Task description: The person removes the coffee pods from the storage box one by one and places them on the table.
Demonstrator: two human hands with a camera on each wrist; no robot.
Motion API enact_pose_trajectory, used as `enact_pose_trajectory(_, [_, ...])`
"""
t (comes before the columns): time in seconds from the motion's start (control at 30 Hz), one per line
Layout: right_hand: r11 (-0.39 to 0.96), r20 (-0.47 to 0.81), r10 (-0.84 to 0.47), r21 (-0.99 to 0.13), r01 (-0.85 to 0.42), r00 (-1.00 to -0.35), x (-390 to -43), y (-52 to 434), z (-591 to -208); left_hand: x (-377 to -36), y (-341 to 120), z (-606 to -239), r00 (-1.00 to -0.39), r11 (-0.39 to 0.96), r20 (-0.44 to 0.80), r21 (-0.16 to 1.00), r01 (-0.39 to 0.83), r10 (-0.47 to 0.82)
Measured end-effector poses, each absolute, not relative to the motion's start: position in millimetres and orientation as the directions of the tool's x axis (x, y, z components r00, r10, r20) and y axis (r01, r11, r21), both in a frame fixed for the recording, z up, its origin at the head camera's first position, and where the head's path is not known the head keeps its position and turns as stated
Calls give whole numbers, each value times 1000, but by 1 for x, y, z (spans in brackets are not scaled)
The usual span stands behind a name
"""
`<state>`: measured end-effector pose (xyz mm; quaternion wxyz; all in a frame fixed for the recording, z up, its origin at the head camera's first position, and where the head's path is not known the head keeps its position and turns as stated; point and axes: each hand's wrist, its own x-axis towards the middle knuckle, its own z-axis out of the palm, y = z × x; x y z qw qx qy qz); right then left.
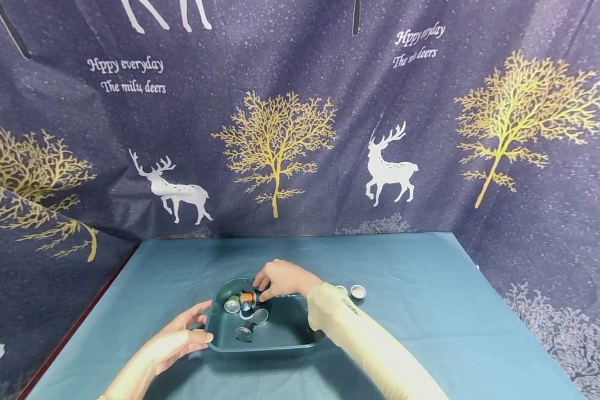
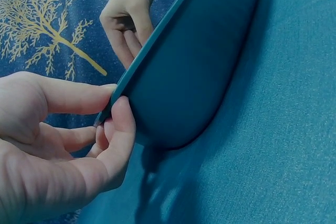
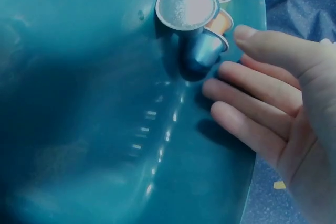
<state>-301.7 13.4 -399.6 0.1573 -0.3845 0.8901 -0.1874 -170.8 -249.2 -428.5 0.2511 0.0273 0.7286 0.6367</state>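
Note:
A dark teal plastic basin (image 1: pixel 265 349) sits on the table with several coffee capsules inside, mostly toward its left end. My left hand (image 1: pixel 172 340) grips the basin's left rim between thumb and fingers, as the left wrist view shows close up. Over the far left part of the basin is my right hand (image 1: pixel 282 279). In the right wrist view its fingers are loosely extended beside a blue capsule (image 3: pixel 206 52), with nothing held. An orange capsule (image 1: pixel 247 300) and a green capsule (image 1: pixel 232 304) lie close together. Nearer the front is a dark capsule (image 1: pixel 244 332) on its side.
Outside the basin, to its right, a silver-lidded capsule (image 1: pixel 358 292) stands on the teal tablecloth (image 1: pixel 420 328), and another is partly hidden by my right sleeve (image 1: pixel 360 328). A dark patterned curtain (image 1: pixel 300 66) hangs behind the table.

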Motion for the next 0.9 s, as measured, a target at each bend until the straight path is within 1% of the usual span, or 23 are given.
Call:
enact_pose_trajectory(0.17, [649, -120, -742, -378, -661, -659, -304, 9, -404, -170, -249, -429, -875, 184, -327, 943, -278, 357])
enact_pose_trajectory(0.5, [634, -141, -773, -187, -750, -618, -302, -5, -408, -171, -249, -430, -876, 173, -324, 945, -279, 358])
enact_pose_trajectory(0.67, [631, -151, -775, -158, -759, -613, -300, -9, -413, -171, -248, -428, -870, 186, -340, 939, -291, 356])
enact_pose_trajectory(0.9, [630, -148, -776, -149, -762, -613, -301, -10, -414, -171, -248, -428, -873, 195, -344, 937, -291, 346])
